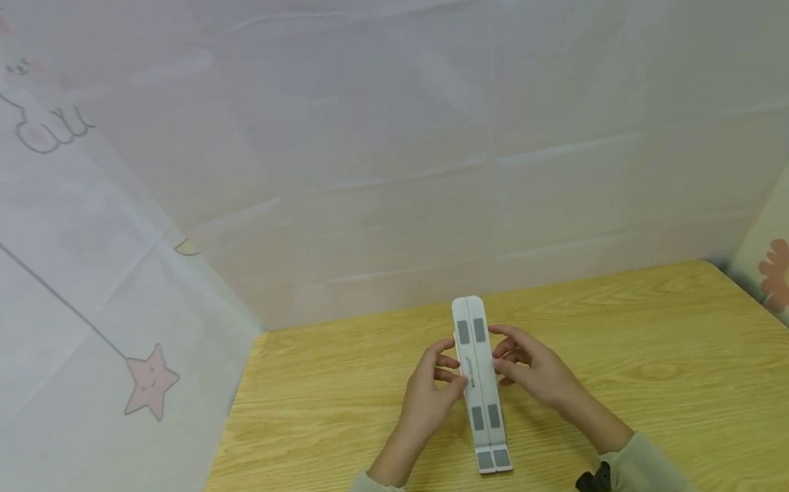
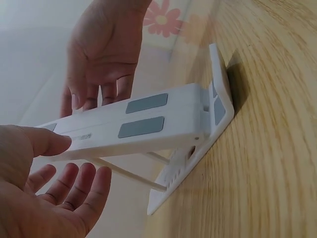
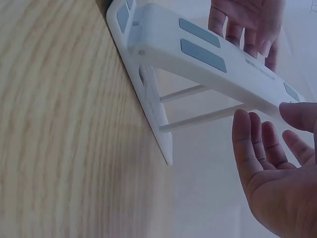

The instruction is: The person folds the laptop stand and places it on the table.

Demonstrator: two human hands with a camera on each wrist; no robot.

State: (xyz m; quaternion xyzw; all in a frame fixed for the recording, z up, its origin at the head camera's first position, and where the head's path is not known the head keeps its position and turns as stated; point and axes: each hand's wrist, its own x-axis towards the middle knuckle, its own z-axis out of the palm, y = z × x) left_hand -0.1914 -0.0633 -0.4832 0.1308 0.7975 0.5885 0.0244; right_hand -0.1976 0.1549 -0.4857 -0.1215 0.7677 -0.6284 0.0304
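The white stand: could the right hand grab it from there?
Probably yes: the right hand is right beside the white stand, thumb at its edge, with nothing visible between; the left hand is on the opposite side.

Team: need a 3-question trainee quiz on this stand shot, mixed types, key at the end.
1. Count: how many grey pads show on the white stand in the head view?
2. True or false: the white stand is folded completely flat.
3. Choose one. The left hand and right hand are:
A. both on the stand's left side
B. on opposite sides of the stand
C. stacked one on top of the other

Key
1. Six.
2. False; in the wrist views, thin struts prop its upper part at an angle.
3. B.
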